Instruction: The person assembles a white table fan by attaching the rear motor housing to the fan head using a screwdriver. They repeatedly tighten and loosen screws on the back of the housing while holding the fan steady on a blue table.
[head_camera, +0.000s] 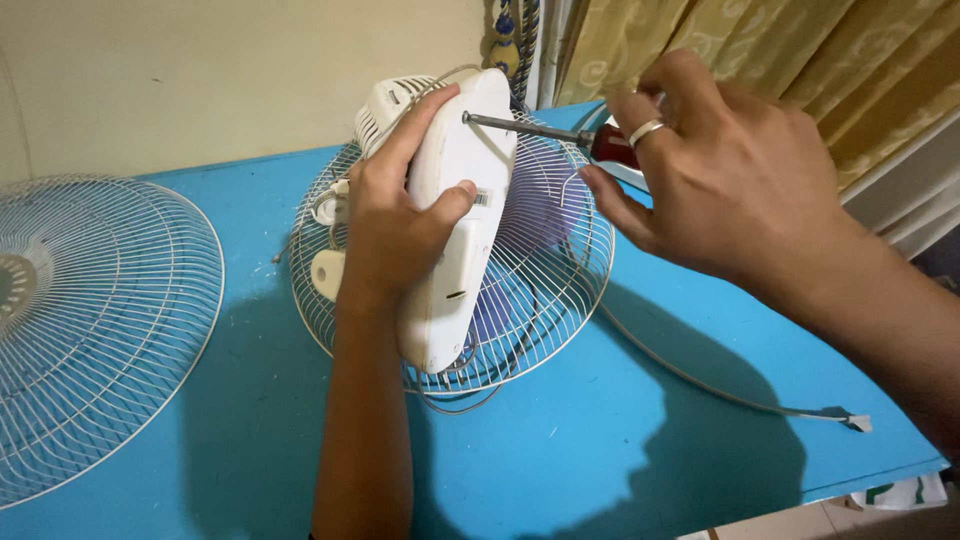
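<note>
My left hand (390, 215) gripped the white fan body (455, 220) over its wire guard (555, 270); my right hand (720, 170) held the screwdriver (540, 130), tip at the casing.

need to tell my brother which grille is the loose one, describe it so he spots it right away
Start at the blue table and go to its far left end. There a white wire fan grille lies flat, alone and untouched. The other grille, mid-table, carries the white motor housing gripped by the left hand.
</note>
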